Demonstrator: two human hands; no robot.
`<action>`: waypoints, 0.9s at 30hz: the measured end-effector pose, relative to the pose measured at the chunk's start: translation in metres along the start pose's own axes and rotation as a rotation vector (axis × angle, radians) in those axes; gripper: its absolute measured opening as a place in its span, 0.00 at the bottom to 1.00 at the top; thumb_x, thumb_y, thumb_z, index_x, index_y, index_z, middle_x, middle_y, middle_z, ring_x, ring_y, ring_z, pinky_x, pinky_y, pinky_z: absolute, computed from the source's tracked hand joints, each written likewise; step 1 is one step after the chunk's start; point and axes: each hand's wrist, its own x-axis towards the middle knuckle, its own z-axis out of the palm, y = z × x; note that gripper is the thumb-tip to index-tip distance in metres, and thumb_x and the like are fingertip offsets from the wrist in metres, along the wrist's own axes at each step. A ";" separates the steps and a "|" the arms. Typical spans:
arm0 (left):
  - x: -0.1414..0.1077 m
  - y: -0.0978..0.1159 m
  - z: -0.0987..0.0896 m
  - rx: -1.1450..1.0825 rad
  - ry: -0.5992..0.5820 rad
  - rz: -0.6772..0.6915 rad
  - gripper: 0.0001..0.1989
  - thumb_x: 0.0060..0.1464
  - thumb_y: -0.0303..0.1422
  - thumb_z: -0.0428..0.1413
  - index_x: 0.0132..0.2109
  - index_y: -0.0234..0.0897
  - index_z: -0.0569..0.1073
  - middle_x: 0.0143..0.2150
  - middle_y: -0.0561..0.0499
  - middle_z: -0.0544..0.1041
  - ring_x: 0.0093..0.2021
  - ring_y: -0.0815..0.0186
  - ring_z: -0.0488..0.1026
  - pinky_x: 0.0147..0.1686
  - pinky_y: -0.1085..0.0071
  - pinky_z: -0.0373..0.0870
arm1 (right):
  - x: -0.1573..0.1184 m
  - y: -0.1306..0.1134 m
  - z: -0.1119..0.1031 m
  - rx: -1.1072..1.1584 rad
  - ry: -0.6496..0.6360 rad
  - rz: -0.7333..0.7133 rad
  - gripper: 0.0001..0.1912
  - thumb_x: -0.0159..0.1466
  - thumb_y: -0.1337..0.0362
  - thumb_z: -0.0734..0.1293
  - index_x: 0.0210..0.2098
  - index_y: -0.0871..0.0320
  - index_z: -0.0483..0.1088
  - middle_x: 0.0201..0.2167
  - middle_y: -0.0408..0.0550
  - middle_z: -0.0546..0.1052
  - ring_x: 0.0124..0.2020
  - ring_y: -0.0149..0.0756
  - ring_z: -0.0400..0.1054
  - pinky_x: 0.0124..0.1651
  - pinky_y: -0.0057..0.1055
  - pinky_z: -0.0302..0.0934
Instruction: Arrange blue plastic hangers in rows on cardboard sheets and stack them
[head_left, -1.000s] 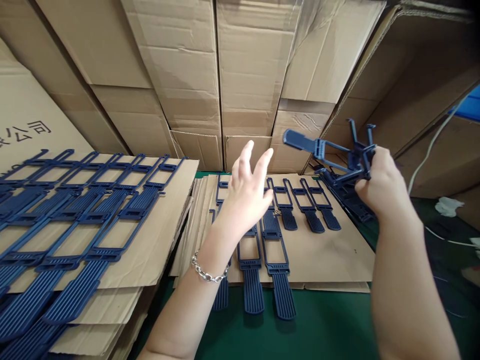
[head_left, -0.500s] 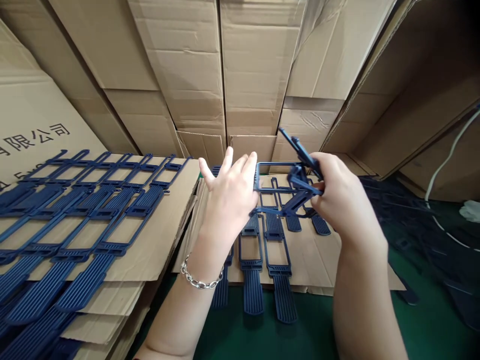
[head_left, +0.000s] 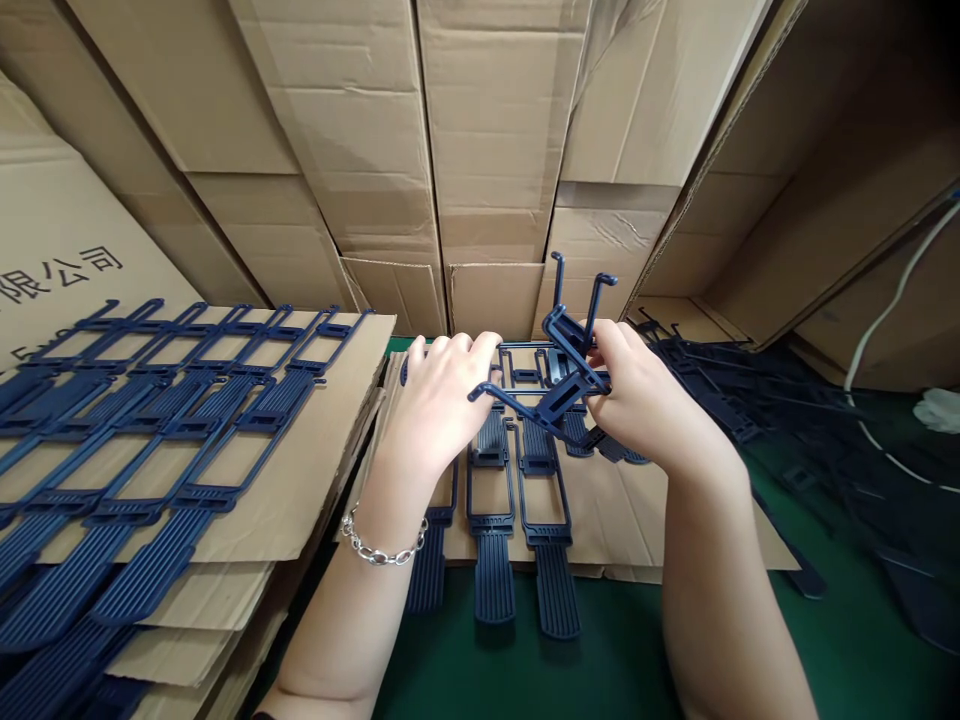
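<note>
My right hand (head_left: 637, 395) grips a dark blue folding plastic frame (head_left: 562, 400) at its right side, with two hooked prongs standing up. Beside the frame's left end, my left hand (head_left: 442, 405) is held low over the cardboard sheet, palm down; its fingers curl down and their tips are hidden, so its grip cannot be made out. Several similar blue frames lie on the cardboard sheet (head_left: 622, 510) under both hands. The ribbed ends of some (head_left: 493, 580) stick out over its front edge.
At the left, rows of blue frames (head_left: 255, 430) lie on stacked cardboard (head_left: 300, 520). A dark pile of frames (head_left: 720, 390) and a white cable (head_left: 862, 350) are at the right, on a green surface (head_left: 630, 640). Cardboard boxes (head_left: 502, 130) stand behind.
The held frame has turned, and its prongs now point up. My right hand has shifted left and a little down. My left hand has lowered, its spread fingers now curled downward. The view has shifted slightly.
</note>
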 end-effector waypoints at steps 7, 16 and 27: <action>0.004 0.000 -0.005 0.005 0.029 -0.063 0.14 0.55 0.29 0.45 0.49 0.38 0.64 0.40 0.46 0.69 0.44 0.55 0.66 0.47 0.56 0.60 | 0.001 -0.008 -0.004 0.046 0.049 -0.057 0.35 0.47 0.79 0.55 0.53 0.50 0.58 0.46 0.49 0.64 0.36 0.33 0.66 0.37 0.29 0.63; 0.004 0.000 0.001 -0.360 -0.114 0.070 0.48 0.45 0.35 0.57 0.64 0.40 0.33 0.47 0.44 0.69 0.43 0.58 0.69 0.39 0.66 0.66 | -0.001 -0.013 -0.007 0.045 0.041 -0.117 0.33 0.47 0.79 0.54 0.49 0.50 0.66 0.48 0.45 0.67 0.42 0.36 0.66 0.39 0.30 0.64; 0.003 -0.013 -0.014 -0.736 -0.176 0.224 0.26 0.44 0.31 0.58 0.52 0.41 0.61 0.49 0.50 0.68 0.48 0.63 0.67 0.47 0.70 0.64 | -0.003 -0.022 -0.005 -0.011 0.074 -0.213 0.26 0.53 0.79 0.57 0.43 0.48 0.71 0.51 0.42 0.66 0.41 0.36 0.67 0.42 0.31 0.65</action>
